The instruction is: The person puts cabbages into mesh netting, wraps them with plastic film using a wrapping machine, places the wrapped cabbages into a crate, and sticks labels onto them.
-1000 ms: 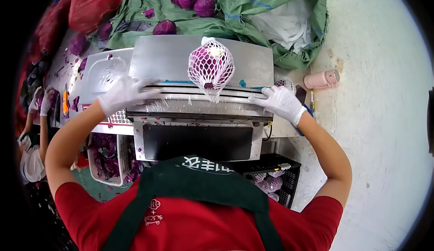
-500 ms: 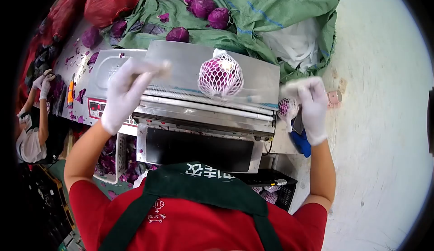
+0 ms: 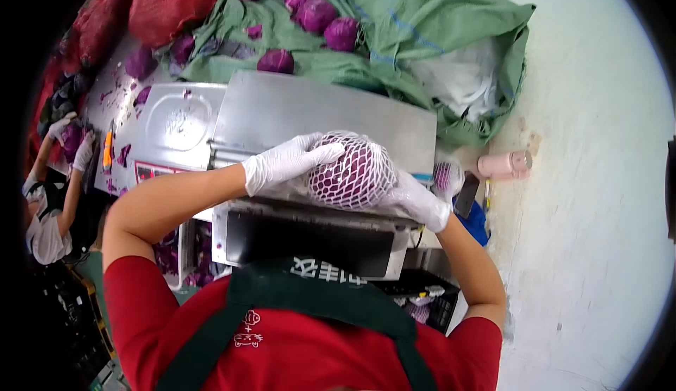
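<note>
A red cabbage (image 3: 352,173) in a white foam net is between my two hands over the front edge of the metal wrapping machine (image 3: 282,109). My left hand (image 3: 292,162), in a white glove, grips the cabbage's left side, its thumb on the net. My right hand (image 3: 419,201), gloved too, holds the lower right side; its fingers are partly hidden behind the cabbage. Some clear film seems to show around the cabbage, though its extent is hard to see. Another netted cabbage (image 3: 447,176) lies just beyond my right wrist.
Several bare cabbages (image 3: 317,14) lie on a green woven sack (image 3: 394,11) behind the machine. A pink bottle (image 3: 503,164), a phone (image 3: 466,194) and a blue cloth (image 3: 477,228) are at the right. At far left, a co-worker's gloved hands (image 3: 83,152) hold a cabbage near an orange-handled tool (image 3: 108,150).
Both hands have come inward and taken hold of the netted cabbage, which has moved off the plate toward me. The co-worker's hands have moved apart around a cabbage.
</note>
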Motion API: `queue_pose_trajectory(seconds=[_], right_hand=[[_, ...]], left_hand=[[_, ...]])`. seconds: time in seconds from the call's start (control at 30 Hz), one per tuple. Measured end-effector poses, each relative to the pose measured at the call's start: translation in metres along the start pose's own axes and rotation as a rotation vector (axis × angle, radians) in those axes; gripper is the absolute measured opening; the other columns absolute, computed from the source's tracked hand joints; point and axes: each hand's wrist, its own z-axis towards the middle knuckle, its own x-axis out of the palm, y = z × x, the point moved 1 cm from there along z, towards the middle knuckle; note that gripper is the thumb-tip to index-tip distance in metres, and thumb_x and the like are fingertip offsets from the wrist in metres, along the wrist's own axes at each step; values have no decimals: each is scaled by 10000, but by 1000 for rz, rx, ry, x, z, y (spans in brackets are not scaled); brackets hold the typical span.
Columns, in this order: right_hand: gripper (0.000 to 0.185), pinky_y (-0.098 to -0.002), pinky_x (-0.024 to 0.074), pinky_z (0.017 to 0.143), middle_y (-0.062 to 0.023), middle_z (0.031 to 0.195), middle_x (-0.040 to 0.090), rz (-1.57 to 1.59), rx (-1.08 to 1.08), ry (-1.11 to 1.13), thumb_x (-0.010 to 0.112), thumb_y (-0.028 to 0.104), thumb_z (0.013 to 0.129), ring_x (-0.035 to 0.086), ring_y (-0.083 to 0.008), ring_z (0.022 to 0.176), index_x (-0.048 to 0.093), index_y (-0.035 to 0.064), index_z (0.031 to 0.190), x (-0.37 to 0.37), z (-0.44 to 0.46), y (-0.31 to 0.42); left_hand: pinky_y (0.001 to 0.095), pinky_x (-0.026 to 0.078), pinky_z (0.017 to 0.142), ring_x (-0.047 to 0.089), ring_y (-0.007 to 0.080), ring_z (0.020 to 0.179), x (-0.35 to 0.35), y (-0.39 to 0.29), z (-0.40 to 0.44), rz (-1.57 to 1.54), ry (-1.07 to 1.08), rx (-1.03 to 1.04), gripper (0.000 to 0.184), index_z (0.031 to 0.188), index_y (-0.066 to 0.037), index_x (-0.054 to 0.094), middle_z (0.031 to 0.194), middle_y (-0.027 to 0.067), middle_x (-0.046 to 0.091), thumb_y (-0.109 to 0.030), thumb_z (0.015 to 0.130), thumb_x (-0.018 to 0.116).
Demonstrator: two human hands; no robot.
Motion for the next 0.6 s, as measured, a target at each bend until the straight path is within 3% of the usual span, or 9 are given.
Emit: queue_pose_trajectory(seconds=[0.1, 0.13, 0.23, 0.3, 0.43, 0.5, 0.53, 0.57, 0.6], right_hand=[[771, -340, 500, 915, -113, 1286, 514, 565, 340, 94, 590, 36, 808, 570, -208, 1104, 206, 78, 1475, 43, -53, -16], [778, -377, 524, 878, -127, 1303, 505, 664, 359, 125, 567, 25, 815, 590, -240, 1078, 182, 118, 1484, 55, -62, -29], [579, -357, 490, 949, -139, 1311, 514, 866, 536, 188, 539, 100, 855, 590, -255, 1095, 344, 42, 1398, 82, -80, -73], [411, -376, 455, 999, -150, 1233, 564, 996, 521, 160, 485, 114, 898, 578, -262, 1108, 455, -17, 1287, 91, -82, -112], [278, -392, 454, 1000, -169, 1183, 584, 1023, 533, 83, 475, 143, 923, 584, -267, 1092, 553, -25, 1130, 93, -84, -144], [287, -386, 468, 979, -177, 1160, 590, 917, 457, 41, 489, 169, 928, 593, -273, 1071, 554, -24, 1130, 95, -90, -144], [358, -364, 463, 972, -183, 1173, 585, 866, 430, -5, 507, 233, 941, 593, -262, 1080, 534, -32, 1180, 92, -100, -146], [358, -364, 463, 972, -183, 1173, 585, 868, 424, -9, 507, 233, 941, 593, -262, 1080, 534, -32, 1180, 100, -108, -136], [392, -348, 455, 973, -174, 1180, 585, 655, 355, -215, 518, 265, 944, 589, -246, 1090, 526, -29, 1203, 107, -119, -115]], left_hand=[[293, 508, 594, 631, 183, 944, 28, 13, -46, -44, 243, -408, 813, 1369, -118, 449, 1091, 106, 647, -745, 874, 299], [271, 455, 542, 622, 166, 862, 36, 46, -49, -104, 209, -467, 896, 1353, -150, 471, 1112, 101, 644, -824, 819, 219], [332, 527, 692, 617, 235, 1029, 62, 75, -67, -373, 170, -613, 900, 1369, -133, 447, 1211, 131, 604, -820, 814, 269], [426, 459, 998, 530, 268, 1196, 65, 123, -59, -614, 213, -524, 804, 1405, -77, 373, 1355, 165, 484, -697, 897, 323], [400, 449, 1013, 528, 249, 1198, 56, 161, -61, -585, 180, -444, 785, 1418, -33, 334, 1354, 156, 486, -640, 921, 360], [384, 458, 993, 536, 233, 1182, 55, 170, -77, -252, 49, -260, 711, 1408, -5, 325, 1326, 152, 511, -511, 937, 492], [366, 477, 949, 558, 215, 1135, 60, 140, -101, 43, -37, -327, 687, 1402, 24, 298, 1299, 140, 529, -317, 908, 631], [338, 488, 905, 601, 194, 1037, 68, 137, -125, 172, -161, -100, 617, 1342, 27, 402, 1210, 119, 590, -207, 853, 699], [325, 497, 875, 627, 184, 958, 71, 127, -142, 381, -239, -57, 488, 1242, 25, 518, 1085, 96, 649, -146, 828, 712]])
